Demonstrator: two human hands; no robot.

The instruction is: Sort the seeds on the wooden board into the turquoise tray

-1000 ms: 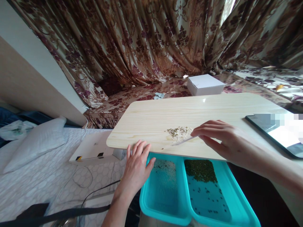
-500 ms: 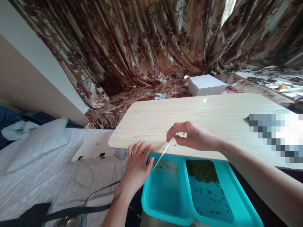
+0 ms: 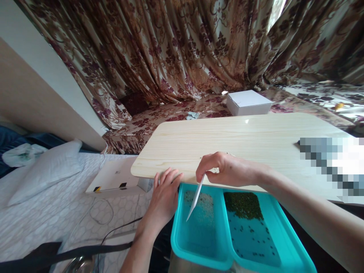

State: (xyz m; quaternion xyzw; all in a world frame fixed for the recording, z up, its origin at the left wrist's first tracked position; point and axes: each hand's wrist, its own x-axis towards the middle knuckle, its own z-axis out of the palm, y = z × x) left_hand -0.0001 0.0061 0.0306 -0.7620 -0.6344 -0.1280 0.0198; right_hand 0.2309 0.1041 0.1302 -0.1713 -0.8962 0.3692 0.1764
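My right hand pinches a thin, flat white card, seen nearly edge-on, its lower end slanting down over the left compartment of a turquoise divided tray. Pale fine grains lie at the far end of that compartment. In the right compartment is a heap of small green beans or seeds, with several scattered loose. My left hand rests open, fingertips on the near edge of the pale wooden table, beside the tray's left corner. A few crumbs on the tabletop are partly hidden behind my right hand.
A pixelated device lies on the table's right side. Behind the table is a white box on a floral-covered ledge. To the left, a bed carries a larger white box, a pillow and cables.
My right hand has moved slightly toward me and left, bringing the white card lower over the left compartment. My left hand stays at the table edge, its thumb drawn in.
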